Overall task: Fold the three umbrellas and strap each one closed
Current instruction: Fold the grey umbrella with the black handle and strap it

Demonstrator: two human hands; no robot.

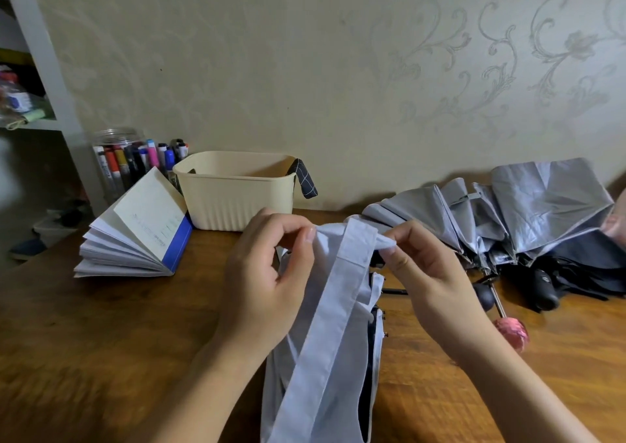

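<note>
Now left hand [267, 283], right hand [430, 273] pinch pale umbrella [325, 358] edge; table [101, 341] wide leftward

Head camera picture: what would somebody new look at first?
Most likely the left hand and right hand in the middle, each with a pinching grip on the top edge of the pale blue umbrella that runs down toward the camera. Next, the crumpled silver umbrella lying at the back right of the wooden table, and the fanned-open book at the left.
</note>
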